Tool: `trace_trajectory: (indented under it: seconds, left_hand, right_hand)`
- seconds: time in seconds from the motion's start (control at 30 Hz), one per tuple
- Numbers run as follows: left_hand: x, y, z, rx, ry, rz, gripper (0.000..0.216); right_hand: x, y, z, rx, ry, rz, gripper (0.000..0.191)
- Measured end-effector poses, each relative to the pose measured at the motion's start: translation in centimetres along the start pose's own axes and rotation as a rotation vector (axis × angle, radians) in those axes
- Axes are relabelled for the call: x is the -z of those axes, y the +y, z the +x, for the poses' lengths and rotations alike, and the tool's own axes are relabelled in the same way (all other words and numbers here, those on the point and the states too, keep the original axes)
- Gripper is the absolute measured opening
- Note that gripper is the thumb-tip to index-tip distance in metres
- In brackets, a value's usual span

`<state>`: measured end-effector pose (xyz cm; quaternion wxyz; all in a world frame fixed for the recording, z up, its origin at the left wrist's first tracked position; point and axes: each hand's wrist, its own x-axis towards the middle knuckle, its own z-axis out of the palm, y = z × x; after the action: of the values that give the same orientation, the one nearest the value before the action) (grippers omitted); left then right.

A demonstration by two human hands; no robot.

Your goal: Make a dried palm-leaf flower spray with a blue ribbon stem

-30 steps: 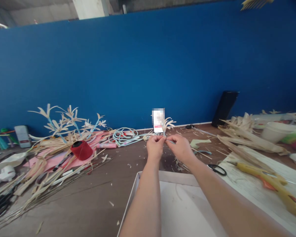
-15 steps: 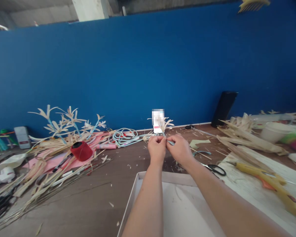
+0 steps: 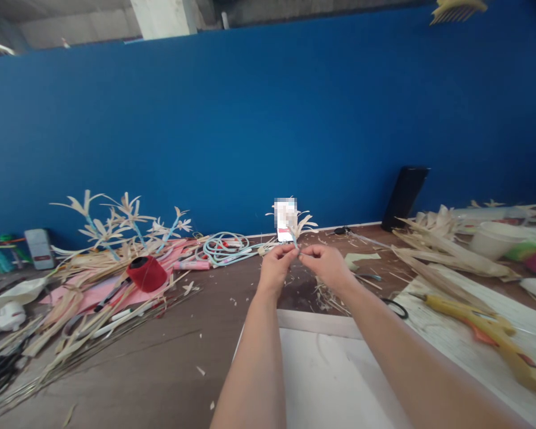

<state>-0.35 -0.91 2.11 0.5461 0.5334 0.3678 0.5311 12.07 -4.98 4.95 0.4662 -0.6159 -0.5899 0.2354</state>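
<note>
A pale dried-husk flower [image 3: 304,223] with thin spread petals stands upright on a light-blue wrapped stem [image 3: 294,238], just above my fingertips. My left hand [image 3: 276,271] is closed, thumb and fingers pinching the lower stem. Close beside it, my right hand [image 3: 328,266] also pinches the stem, its fingertips nearly touching the left ones. The fingers cover the stem's lower end. Behind the flower a lit phone [image 3: 284,234] leans upright, partly hidden by petals. A shallow white box [image 3: 321,325] lies below my forearms.
Several finished husk flowers [image 3: 136,217] stand at left, near a red thread spool [image 3: 147,274] and coiled pale-blue tubing [image 3: 223,255]. On the right are scissors [image 3: 397,308], a yellow glue gun [image 3: 477,322], dried husks [image 3: 460,244] and a white cup [image 3: 495,240]. A blue partition [image 3: 268,119] rises behind.
My hands have turned slightly and my wrists are farther apart. The left forearm has shifted left, and the right forearm now covers more of the scissors.
</note>
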Motion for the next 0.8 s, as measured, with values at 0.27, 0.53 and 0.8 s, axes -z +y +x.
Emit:
trace_trajectory:
  seconds: [0.27, 0.53, 0.8]
  left_hand:
    - [-0.1, 0.4, -0.1, -0.169, 0.098, 0.162, 0.022]
    - [-0.5, 0.2, -0.1, -0.224, 0.110, 0.224, 0.016]
    - [-0.1, 0.7, -0.2, -0.164, 0.113, 0.289, 0.016]
  right_hand:
    - [-0.3, 0.4, 0.1, 0.017, 0.013, 0.005, 0.026]
    - [-0.3, 1.6, 0.8, -0.149, 0.007, 0.125, 0.035]
    - [1.6, 1.0, 0.5, -0.052, -0.129, -0.088, 0.029]
